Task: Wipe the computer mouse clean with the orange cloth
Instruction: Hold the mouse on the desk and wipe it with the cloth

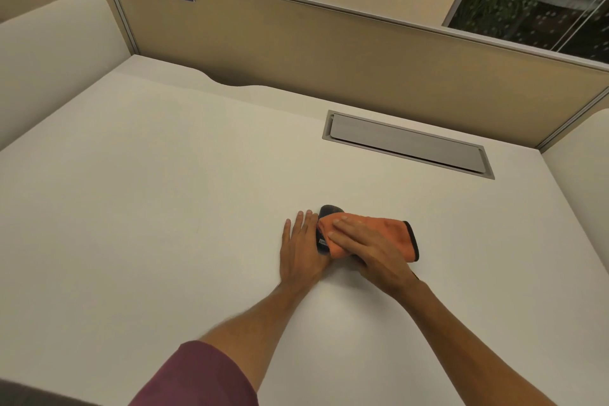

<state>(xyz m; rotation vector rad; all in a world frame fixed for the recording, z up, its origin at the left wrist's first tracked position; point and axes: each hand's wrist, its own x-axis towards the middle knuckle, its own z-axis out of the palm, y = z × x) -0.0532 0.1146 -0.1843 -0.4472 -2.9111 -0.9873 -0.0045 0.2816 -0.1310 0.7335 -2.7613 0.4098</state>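
Mouse (329,210) lies lengthwise near-to-far on the tabletop (164,175) — left hand (301,250) flat alongside, right hand (365,247) flat-fingered, pressing the orange cloth (392,234) onto it.

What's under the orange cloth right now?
The dark computer mouse: its far end and left edge show beyond the orange cloth. The rest is hidden by the cloth and the right hand pressing on it.

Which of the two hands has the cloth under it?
The right hand, flat on the orange cloth over the mouse; the left hand rests beside it, bare.
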